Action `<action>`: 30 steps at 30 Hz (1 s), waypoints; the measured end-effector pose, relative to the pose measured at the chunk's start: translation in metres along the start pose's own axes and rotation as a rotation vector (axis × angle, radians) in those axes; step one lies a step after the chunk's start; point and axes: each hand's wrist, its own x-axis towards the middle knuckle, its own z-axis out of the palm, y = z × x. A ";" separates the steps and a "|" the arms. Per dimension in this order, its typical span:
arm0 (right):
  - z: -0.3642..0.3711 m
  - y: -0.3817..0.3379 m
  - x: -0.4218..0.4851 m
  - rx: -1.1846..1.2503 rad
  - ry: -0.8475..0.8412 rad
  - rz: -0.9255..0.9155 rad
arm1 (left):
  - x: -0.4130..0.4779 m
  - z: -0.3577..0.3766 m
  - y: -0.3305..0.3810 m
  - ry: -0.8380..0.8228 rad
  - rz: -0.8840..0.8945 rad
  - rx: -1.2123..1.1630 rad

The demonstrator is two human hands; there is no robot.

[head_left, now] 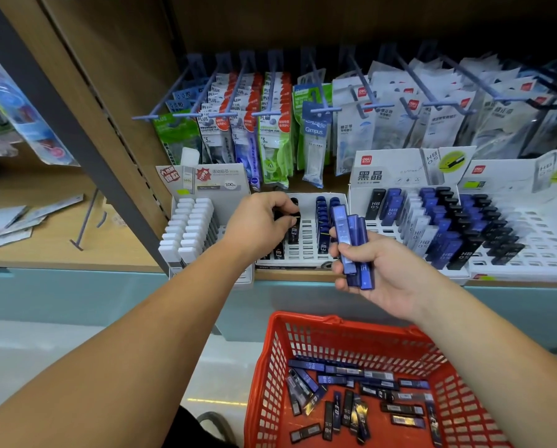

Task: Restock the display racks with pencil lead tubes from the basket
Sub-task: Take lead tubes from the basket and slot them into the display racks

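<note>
Left hand (260,223) grip: pinches black tube (294,230) at middle rack (306,237) | right hand (378,274) grip: curled round blue tubes (351,244) | spare tubes (345,371) in basket (306,318) | risk: fanned blue tubes slip, hold looks loose

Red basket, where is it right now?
In the head view, the red basket sits at the bottom right, below the shelf edge and under the right hand, with loose lead tubes lying inside.
</note>
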 end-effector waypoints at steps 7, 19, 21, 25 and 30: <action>0.000 0.001 0.002 -0.015 -0.002 0.002 | -0.004 -0.004 0.003 -0.025 -0.012 0.002; -0.004 -0.002 -0.003 -0.063 0.007 -0.022 | -0.005 -0.009 0.012 -0.029 0.138 0.462; -0.007 -0.004 -0.007 -0.053 0.011 -0.026 | -0.006 -0.009 0.018 0.018 0.161 0.344; -0.018 -0.007 -0.015 -0.035 0.029 -0.015 | -0.012 -0.011 0.045 0.070 -0.006 -0.130; -0.026 -0.010 -0.026 -0.069 0.023 -0.032 | -0.020 -0.006 0.062 -0.076 -0.352 -0.819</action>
